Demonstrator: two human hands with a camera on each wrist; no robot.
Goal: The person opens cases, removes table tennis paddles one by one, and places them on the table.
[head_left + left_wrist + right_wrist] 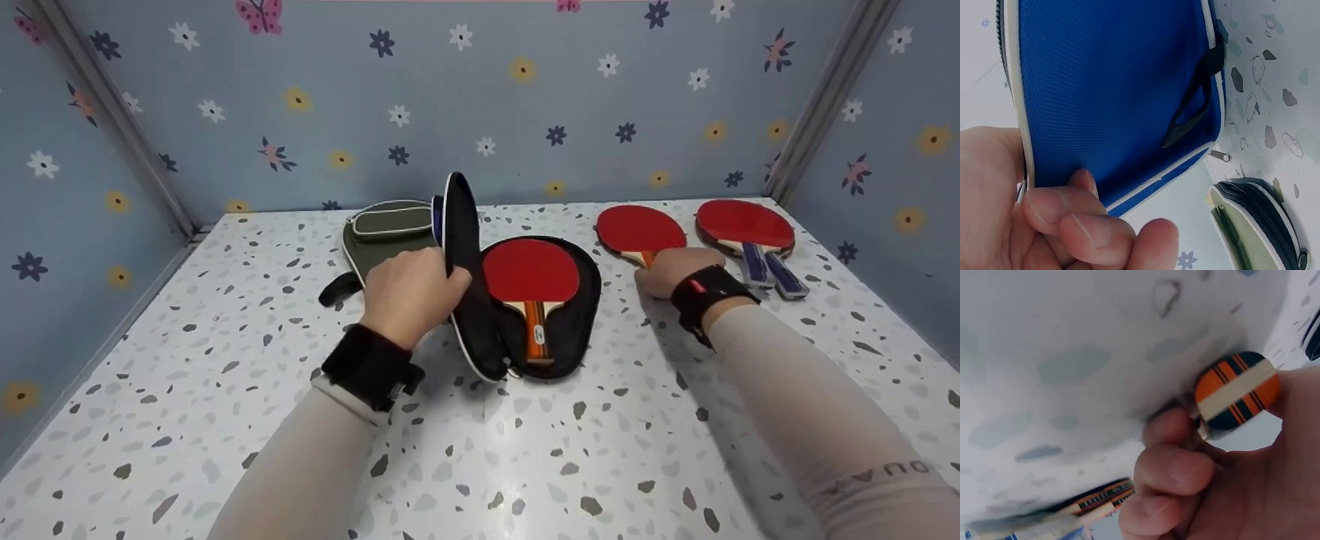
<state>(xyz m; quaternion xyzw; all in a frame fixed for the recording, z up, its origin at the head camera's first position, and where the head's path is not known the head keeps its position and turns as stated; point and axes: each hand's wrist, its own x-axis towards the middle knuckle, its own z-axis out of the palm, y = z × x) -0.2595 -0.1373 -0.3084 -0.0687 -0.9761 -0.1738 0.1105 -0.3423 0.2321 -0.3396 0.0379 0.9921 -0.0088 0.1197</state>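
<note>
My left hand [411, 294] grips the edge of a blue table tennis paddle case's raised lid [463, 225], whose black lining faces right. In the left wrist view the fingers curl round the white-trimmed rim of the blue lid [1112, 95], and a black strap loop hangs from it. A red paddle [531, 271] with an orange striped handle lies in the open black lower half. To the right, my right hand [686, 271] holds another red paddle [637, 227] by its handle. The striped butt of that handle [1237, 390] shows between thumb and fingers in the right wrist view.
Behind the left hand lies a green paddle case [394, 255] with a front pocket and a black strap [340, 289]. Two overlapping paddles [746, 223] with blue handles lie at the back right. Flower-patterned walls [480, 112] enclose the speckled table [480, 465].
</note>
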